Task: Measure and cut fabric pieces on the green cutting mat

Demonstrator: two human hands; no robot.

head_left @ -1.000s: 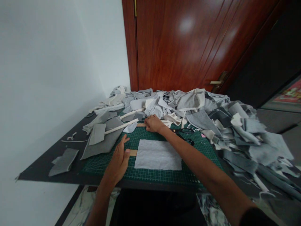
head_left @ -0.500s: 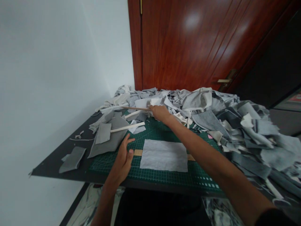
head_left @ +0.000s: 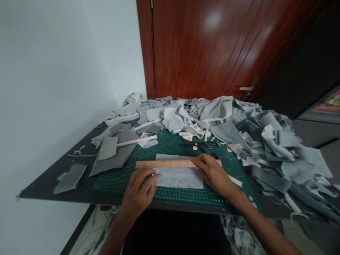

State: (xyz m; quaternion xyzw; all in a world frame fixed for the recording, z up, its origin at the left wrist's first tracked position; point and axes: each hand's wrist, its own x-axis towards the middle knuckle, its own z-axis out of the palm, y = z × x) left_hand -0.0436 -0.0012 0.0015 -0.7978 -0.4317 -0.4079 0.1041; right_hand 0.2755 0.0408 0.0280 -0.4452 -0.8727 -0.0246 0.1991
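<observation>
A light grey rectangular cloth piece (head_left: 179, 179) lies flat on the green cutting mat (head_left: 170, 195). Across its upper part rests a wooden ruler (head_left: 170, 164), jutting past both side edges. My right hand (head_left: 212, 173) grips the ruler near its right end, thumb and fingers closed at its edge. Just below the ruler's left end, my left hand (head_left: 140, 191) has bent, parted fingers by the cloth's left edge. Whether those fingertips press on the cloth is unclear. Black scissors (head_left: 196, 144) lie behind the right hand, beside a small pink piece (head_left: 195, 148).
A heap of grey and white fabric scraps (head_left: 175, 118) runs along the back, with another pile (head_left: 281, 141) at the right. Grey pieces (head_left: 119, 156) and a cream strip (head_left: 136, 140) lie left. A white wall (head_left: 66, 71) and wooden door (head_left: 199, 53) border the table.
My right hand has come back from the far scraps with the wooden ruler, now laid across the cloth. The ruler end seen under the cloth is hidden. The scissors are uncovered.
</observation>
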